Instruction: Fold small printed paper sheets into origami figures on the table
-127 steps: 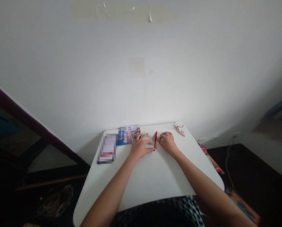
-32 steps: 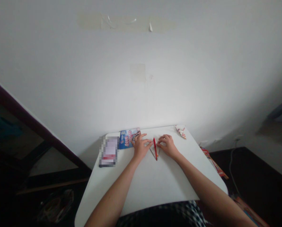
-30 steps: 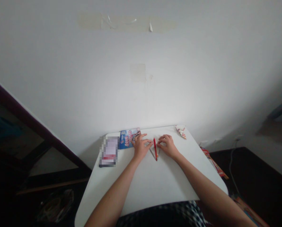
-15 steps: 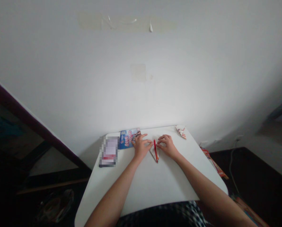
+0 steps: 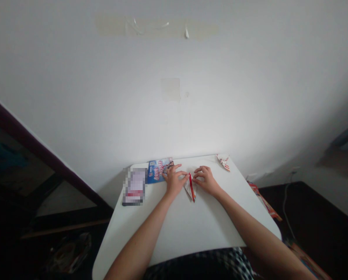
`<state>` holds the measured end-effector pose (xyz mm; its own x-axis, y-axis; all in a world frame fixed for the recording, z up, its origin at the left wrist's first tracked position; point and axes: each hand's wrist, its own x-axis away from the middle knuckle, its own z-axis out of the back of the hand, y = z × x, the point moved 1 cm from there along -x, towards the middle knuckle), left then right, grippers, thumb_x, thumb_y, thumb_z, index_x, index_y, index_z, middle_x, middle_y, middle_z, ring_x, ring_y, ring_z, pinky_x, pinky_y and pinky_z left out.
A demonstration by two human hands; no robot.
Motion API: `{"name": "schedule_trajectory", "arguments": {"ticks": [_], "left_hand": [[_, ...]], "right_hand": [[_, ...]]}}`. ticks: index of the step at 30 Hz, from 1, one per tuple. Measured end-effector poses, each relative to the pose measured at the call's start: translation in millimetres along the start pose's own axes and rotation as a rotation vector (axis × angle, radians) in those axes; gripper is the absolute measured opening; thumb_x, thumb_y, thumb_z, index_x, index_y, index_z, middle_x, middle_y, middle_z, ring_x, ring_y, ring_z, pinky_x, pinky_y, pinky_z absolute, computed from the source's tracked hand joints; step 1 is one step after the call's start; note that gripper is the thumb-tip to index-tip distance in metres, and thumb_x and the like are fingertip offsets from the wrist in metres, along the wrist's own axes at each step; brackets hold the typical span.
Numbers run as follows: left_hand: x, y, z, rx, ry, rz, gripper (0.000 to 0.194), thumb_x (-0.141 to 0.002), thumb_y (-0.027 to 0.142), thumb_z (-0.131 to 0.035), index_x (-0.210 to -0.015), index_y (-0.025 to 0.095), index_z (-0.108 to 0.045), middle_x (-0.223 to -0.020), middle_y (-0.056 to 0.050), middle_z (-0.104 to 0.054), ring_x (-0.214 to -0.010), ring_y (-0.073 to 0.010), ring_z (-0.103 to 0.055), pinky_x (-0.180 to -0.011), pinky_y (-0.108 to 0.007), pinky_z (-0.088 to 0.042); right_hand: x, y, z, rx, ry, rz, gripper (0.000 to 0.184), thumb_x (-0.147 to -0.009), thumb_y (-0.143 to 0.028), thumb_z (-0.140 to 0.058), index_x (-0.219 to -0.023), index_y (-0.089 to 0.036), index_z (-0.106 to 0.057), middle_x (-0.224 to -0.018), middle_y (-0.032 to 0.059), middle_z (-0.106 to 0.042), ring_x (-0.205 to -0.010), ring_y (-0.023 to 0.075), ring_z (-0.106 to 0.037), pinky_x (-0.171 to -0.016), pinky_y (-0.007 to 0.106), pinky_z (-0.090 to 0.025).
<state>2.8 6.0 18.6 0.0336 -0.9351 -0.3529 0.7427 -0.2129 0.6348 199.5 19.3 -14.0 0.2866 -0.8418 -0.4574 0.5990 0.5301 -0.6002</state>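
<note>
A small folded paper (image 5: pixel 191 189), white with a red stripe and a pointed lower end, stands between my two hands above the white table (image 5: pixel 188 229). My left hand (image 5: pixel 174 179) pinches its upper left edge with thumb and forefinger, the other fingers spread out. From the other side, the thumb and curled fingertips of my right hand (image 5: pixel 205 180) close on the paper's upper right edge. Exactly how the fingertips grip is too small to make out. Behind my left hand lies a blue printed leaflet (image 5: pixel 155 172), partly covered by its fingers.
A phone-like object (image 5: pixel 135 186), blurred by pixels, lies at the table's left. At the far right corner rests another folded paper piece (image 5: pixel 223 162). The wall (image 5: pixel 220 97) rises directly behind the table. Red-orange packaging (image 5: pixel 264 201) shows beyond the right edge.
The folded paper has turned and spread slightly, showing more of its white face left of the red stripe. My right fingertips have shifted a little left; my left hand hardly moved.
</note>
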Motion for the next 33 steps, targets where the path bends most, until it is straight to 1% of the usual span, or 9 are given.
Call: {"name": "schedule_trajectory", "arguments": {"ticks": [8, 13, 17, 24, 29, 33], "left_hand": [[-1.2, 3.2, 2.0, 0.007, -0.033, 0.039, 0.007, -0.085, 0.029, -0.077, -0.084, 0.033, -0.082, -0.145, -0.002, -0.063, -0.144, -0.0341, -0.043, -0.119, -0.079, -0.014], [-1.7, 1.3, 1.0, 0.021, -0.014, 0.037, 0.006, -0.084, 0.030, -0.077, -0.081, 0.032, -0.082, -0.143, -0.001, -0.063, -0.143, -0.0335, -0.044, -0.120, -0.075, -0.016], [-1.3, 1.2, 0.3, 0.029, -0.001, 0.038, 0.008, -0.084, 0.029, -0.077, -0.079, 0.032, -0.082, -0.141, -0.001, -0.064, -0.142, -0.0336, -0.045, -0.120, -0.075, -0.016], [-1.4, 2.3, 0.7, 0.017, -0.012, 0.027, 0.007, -0.085, 0.030, -0.077, -0.083, 0.034, -0.082, -0.144, -0.001, -0.062, -0.143, -0.0344, -0.044, -0.119, -0.077, -0.014], [-1.4, 0.8, -0.5, 0.021, 0.020, 0.022, 0.009, -0.087, 0.028, -0.075, -0.081, 0.032, -0.081, -0.143, -0.001, -0.062, -0.143, -0.0325, -0.044, -0.120, -0.074, -0.016], [-0.9, -0.3, -0.9, -0.007, 0.030, 0.024, 0.008, -0.088, 0.032, -0.074, -0.088, 0.034, -0.081, -0.142, -0.002, -0.062, -0.143, -0.0323, -0.044, -0.121, -0.073, -0.016]], "right_hand": [[1.0, -2.5, 0.2, 0.020, -0.006, 0.016, 0.004, -0.088, -0.027, -0.075, -0.087, -0.029, -0.078, -0.115, 0.0058, -0.068, -0.126, 0.0293, -0.049, -0.109, 0.049, -0.042], [1.0, -4.3, 0.3, 0.018, -0.014, 0.027, 0.005, -0.088, -0.026, -0.074, -0.088, -0.029, -0.079, -0.115, 0.0057, -0.068, -0.126, 0.0293, -0.048, -0.110, 0.050, -0.042], [0.4, -5.0, 0.9, 0.004, -0.024, 0.032, 0.004, -0.088, -0.027, -0.075, -0.088, -0.028, -0.079, -0.115, 0.0060, -0.067, -0.125, 0.0294, -0.048, -0.111, 0.050, -0.041], [1.2, -7.3, 1.9, 0.007, -0.056, 0.024, 0.004, -0.088, -0.028, -0.075, -0.088, -0.028, -0.079, -0.117, 0.0060, -0.067, -0.127, 0.0292, -0.047, -0.112, 0.050, -0.040], [1.8, -9.0, 1.2, 0.025, -0.060, 0.027, 0.006, -0.088, -0.030, -0.075, -0.088, -0.028, -0.080, -0.117, 0.0061, -0.068, -0.126, 0.0291, -0.047, -0.112, 0.049, -0.040], [1.7, -5.7, -1.6, 0.051, -0.063, 0.026, 0.005, -0.088, -0.030, -0.075, -0.087, -0.028, -0.080, -0.117, 0.0062, -0.069, -0.126, 0.0292, -0.047, -0.111, 0.049, -0.040]]}}
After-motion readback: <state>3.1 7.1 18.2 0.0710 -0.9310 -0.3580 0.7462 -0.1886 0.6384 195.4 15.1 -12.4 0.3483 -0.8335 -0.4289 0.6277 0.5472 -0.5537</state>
